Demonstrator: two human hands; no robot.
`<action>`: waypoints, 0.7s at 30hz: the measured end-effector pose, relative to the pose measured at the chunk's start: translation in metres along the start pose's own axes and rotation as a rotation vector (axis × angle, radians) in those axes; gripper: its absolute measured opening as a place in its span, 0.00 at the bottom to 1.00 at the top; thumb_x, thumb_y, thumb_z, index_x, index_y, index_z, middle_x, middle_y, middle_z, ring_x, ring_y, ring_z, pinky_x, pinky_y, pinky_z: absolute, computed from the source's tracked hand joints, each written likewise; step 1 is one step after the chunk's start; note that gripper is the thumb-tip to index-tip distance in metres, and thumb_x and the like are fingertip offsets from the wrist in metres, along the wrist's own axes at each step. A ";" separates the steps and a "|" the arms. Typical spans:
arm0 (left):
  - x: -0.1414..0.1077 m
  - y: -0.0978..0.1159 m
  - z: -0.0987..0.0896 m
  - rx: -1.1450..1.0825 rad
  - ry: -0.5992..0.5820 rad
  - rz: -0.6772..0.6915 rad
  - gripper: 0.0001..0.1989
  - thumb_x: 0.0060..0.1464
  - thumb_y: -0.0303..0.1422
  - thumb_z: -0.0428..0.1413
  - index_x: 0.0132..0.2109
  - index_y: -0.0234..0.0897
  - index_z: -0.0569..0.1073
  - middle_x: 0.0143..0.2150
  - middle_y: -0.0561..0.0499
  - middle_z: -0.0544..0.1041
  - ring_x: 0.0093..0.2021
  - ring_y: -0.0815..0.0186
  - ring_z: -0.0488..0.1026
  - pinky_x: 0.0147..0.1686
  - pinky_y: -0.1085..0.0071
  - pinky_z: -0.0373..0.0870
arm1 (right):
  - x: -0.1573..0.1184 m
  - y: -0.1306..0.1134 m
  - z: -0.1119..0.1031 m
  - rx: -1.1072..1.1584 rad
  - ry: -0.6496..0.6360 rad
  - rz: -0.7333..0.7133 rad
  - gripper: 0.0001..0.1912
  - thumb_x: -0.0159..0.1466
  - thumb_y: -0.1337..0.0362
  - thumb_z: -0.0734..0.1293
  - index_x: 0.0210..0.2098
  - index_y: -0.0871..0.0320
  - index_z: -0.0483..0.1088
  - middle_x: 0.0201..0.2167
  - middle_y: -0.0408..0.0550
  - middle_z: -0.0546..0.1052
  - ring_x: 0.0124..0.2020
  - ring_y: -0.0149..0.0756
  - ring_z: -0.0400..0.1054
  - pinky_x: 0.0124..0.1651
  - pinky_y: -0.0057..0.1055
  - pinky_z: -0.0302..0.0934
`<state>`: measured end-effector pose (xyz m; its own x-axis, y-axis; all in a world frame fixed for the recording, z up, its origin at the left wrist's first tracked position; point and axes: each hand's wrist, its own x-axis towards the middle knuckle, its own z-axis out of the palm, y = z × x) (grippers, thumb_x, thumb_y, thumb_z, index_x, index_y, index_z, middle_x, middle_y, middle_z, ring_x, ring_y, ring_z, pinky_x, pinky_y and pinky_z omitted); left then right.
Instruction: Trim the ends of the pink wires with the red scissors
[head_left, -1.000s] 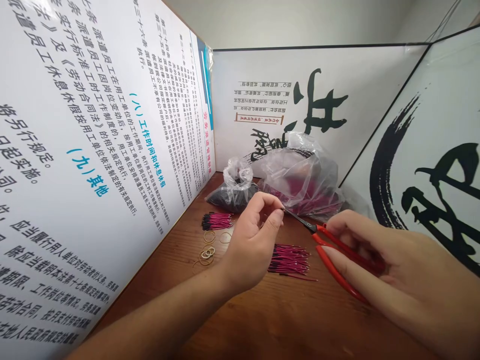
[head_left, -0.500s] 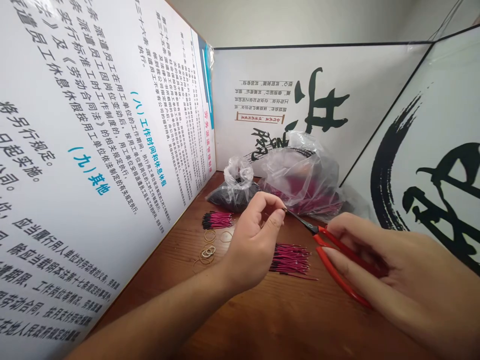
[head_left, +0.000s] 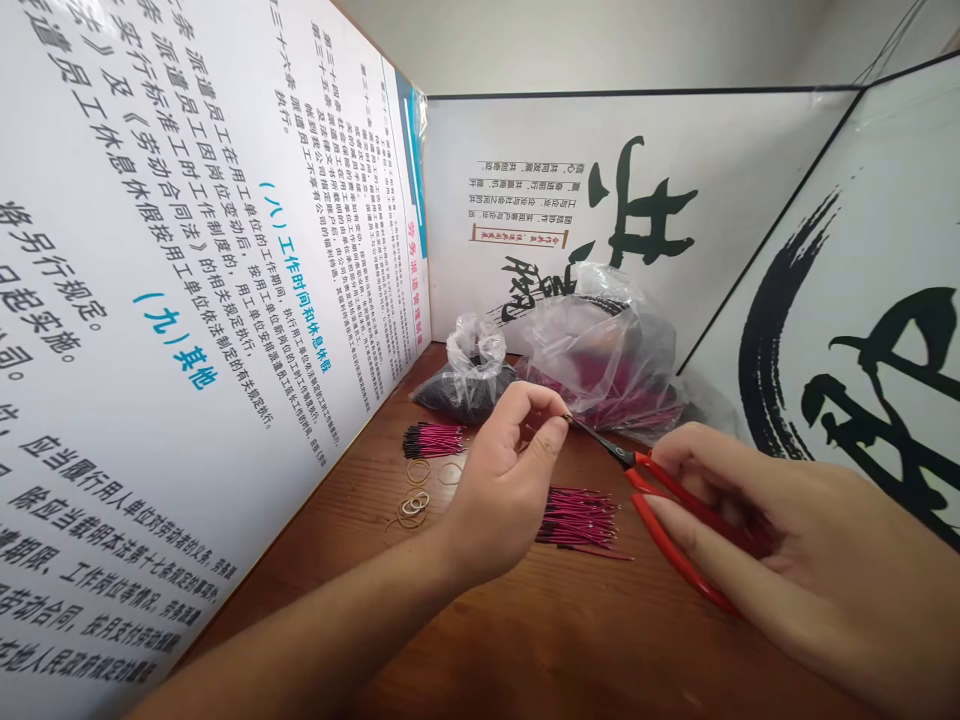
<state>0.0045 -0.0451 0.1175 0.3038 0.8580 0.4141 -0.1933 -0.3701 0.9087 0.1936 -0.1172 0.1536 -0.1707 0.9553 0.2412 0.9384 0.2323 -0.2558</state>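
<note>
My left hand (head_left: 510, 480) is raised over the table's middle, thumb and index finger pinched on something too small to make out. My right hand (head_left: 780, 540) holds red-handled scissors (head_left: 675, 500) with dark blades. The blade tips reach the left fingertips. Below and beside my left hand lies a pile of magenta wires (head_left: 581, 518) with dark ends, partly covered by the hand. A smaller bundle of magenta and black wires (head_left: 433, 440) lies farther back on the left.
Several rubber bands (head_left: 414, 503) lie on the wooden table (head_left: 495, 650) left of my left wrist. At the back stand a clear bag of black pieces (head_left: 465, 390) and a larger clear bag of magenta wires (head_left: 600, 360). Printed panels (head_left: 525, 130) enclose the table.
</note>
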 end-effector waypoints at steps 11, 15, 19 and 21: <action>0.001 0.000 -0.001 0.027 0.007 0.017 0.03 0.65 0.29 0.50 0.40 0.38 0.67 0.34 0.54 0.65 0.36 0.69 0.62 0.39 0.72 0.61 | -0.001 -0.010 -0.004 0.004 0.029 0.012 0.13 0.69 0.50 0.59 0.33 0.51 0.61 0.18 0.36 0.68 0.18 0.28 0.61 0.22 0.29 0.52; 0.002 0.000 -0.003 0.046 0.001 0.032 0.03 0.65 0.28 0.50 0.40 0.37 0.67 0.35 0.54 0.66 0.37 0.69 0.63 0.40 0.72 0.61 | 0.000 0.000 -0.001 0.017 0.054 -0.096 0.12 0.68 0.50 0.61 0.34 0.50 0.62 0.17 0.33 0.68 0.15 0.26 0.60 0.18 0.26 0.51; 0.002 0.000 -0.003 0.042 -0.006 0.032 0.03 0.65 0.28 0.50 0.40 0.37 0.67 0.35 0.55 0.66 0.37 0.70 0.63 0.40 0.73 0.61 | 0.000 0.003 -0.001 -0.010 0.083 -0.133 0.12 0.69 0.51 0.60 0.34 0.50 0.62 0.17 0.33 0.67 0.14 0.25 0.59 0.17 0.25 0.51; 0.001 0.001 -0.004 0.039 -0.003 0.029 0.03 0.65 0.28 0.50 0.39 0.37 0.67 0.35 0.55 0.66 0.37 0.70 0.63 0.40 0.73 0.61 | 0.000 0.002 -0.001 -0.024 0.093 -0.147 0.12 0.70 0.52 0.60 0.34 0.50 0.62 0.17 0.33 0.67 0.14 0.24 0.59 0.17 0.25 0.51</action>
<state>0.0014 -0.0430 0.1184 0.3015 0.8458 0.4402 -0.1659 -0.4081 0.8977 0.1963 -0.1170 0.1541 -0.2789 0.8902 0.3603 0.9126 0.3625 -0.1891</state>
